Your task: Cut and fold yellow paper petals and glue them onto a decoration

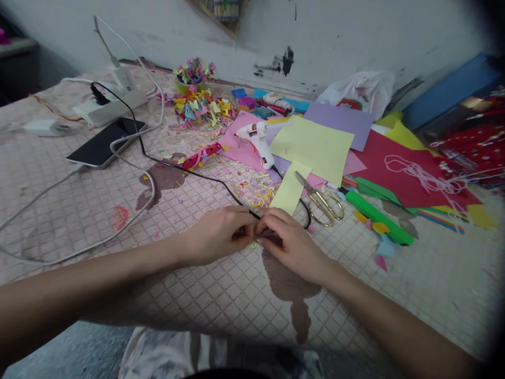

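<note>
My left hand and my right hand meet above the front of the table, fingers pinched together. Between the fingertips shows a bit of pale yellow-green paper; the fingers hide most of it. Just beyond the hands runs a black cord to the white glue gun, which lies on coloured sheets. Gold-handled scissors rest beyond my right hand, with their blades touching a pale yellow paper strip.
At the left lie a phone, a power strip and looping white cables. Paper scraps are heaped around a small pot. Right of the scissors are a green tube-like object, red paper and tangled white string.
</note>
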`<state>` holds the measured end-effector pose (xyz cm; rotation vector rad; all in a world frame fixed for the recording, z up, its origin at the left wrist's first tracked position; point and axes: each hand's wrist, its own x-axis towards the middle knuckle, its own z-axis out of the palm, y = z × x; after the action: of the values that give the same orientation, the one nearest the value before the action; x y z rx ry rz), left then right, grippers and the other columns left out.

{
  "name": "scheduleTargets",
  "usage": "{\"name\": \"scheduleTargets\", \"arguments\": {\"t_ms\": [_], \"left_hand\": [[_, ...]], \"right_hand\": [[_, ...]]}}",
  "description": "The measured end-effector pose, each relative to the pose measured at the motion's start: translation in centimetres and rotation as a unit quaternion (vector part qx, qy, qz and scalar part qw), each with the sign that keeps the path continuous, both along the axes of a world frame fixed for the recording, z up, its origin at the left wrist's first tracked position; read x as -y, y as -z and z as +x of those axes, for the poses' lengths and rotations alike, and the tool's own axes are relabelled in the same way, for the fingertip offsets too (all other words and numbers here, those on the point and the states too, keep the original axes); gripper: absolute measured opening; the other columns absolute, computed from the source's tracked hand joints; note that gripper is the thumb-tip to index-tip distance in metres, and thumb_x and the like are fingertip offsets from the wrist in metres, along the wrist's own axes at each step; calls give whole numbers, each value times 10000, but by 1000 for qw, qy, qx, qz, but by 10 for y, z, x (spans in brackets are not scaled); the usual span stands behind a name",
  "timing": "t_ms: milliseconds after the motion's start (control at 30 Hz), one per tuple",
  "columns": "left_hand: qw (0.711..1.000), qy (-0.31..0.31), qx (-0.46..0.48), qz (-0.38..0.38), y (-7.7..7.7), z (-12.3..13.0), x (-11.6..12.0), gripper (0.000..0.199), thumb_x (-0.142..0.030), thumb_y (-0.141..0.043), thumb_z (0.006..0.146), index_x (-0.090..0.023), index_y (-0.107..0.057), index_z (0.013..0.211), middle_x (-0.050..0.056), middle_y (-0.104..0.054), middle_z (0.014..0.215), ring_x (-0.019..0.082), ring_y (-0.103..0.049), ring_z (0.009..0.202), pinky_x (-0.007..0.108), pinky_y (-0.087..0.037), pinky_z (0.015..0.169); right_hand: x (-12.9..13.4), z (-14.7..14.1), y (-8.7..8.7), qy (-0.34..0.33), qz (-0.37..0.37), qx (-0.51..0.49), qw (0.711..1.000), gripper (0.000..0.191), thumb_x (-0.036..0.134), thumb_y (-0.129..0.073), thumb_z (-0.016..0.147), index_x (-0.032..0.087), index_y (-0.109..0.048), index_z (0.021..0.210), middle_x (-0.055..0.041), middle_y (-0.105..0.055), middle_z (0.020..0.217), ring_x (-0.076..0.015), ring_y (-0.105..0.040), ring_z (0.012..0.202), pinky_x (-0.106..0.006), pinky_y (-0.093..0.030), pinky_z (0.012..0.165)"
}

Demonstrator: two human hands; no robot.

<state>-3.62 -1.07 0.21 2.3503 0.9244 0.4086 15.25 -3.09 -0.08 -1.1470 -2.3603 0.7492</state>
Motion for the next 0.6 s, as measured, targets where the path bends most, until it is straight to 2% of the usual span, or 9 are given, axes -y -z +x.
{"name": "scheduleTargets", "arguments": {"t_ms": [600], "left_hand": [[999,-6,-31,-7,0,1,5,121,-144,-438,837,-157,-542,777,28,-548,818,141,-513,772,255,-417,681]], "right_hand": [[0,0,1,-7,-1,6,1000,107,76,-541,797,179,-516,783,-35,-500,875,-184,-479,884,-318,-401,781]]}}
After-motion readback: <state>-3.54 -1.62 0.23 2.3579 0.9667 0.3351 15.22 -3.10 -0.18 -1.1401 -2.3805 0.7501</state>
